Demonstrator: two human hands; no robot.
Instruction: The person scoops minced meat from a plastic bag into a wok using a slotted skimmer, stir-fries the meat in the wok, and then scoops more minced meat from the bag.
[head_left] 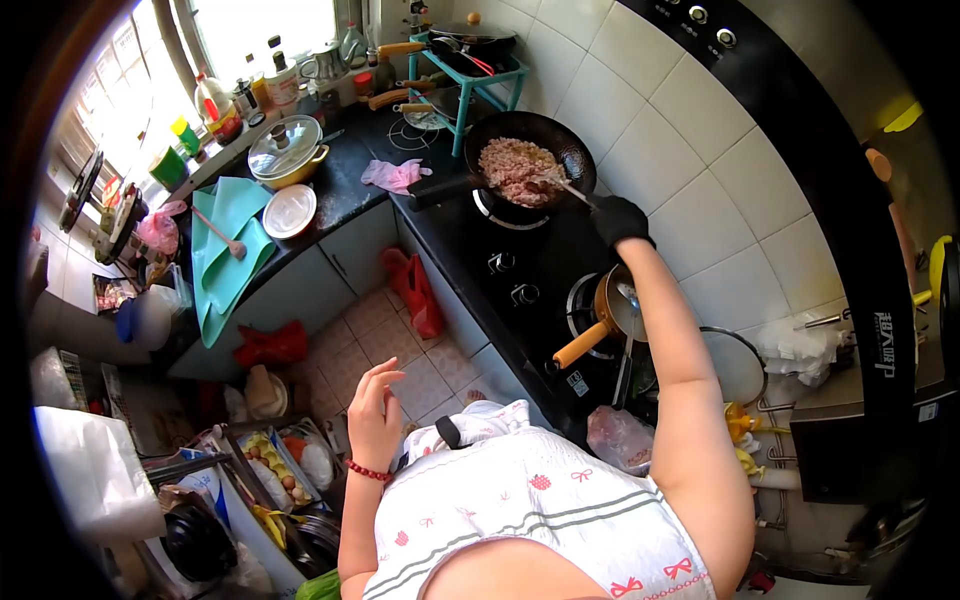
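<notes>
A black wok (574,140) sits on the far burner, holding a layer of pinkish minced meat (518,170). My right hand (622,221), in a black glove, is closed around the handle of a metal spatula (572,189) at the wok's right edge. The spatula's head is partly sunk in the meat, so its full shape is hidden. Down at my left side, my bare left hand (374,412) hovers over the floor with its fingers loosely bent and apart. It touches nothing.
Below my right forearm, a small saucepan (605,296) with a wooden handle stands on the near burner. A lidded yellow pot (287,150), a white lidded bowl (290,211) and a teal mat (225,215) occupy the left counter. A blue rack (462,112) stands behind the wok.
</notes>
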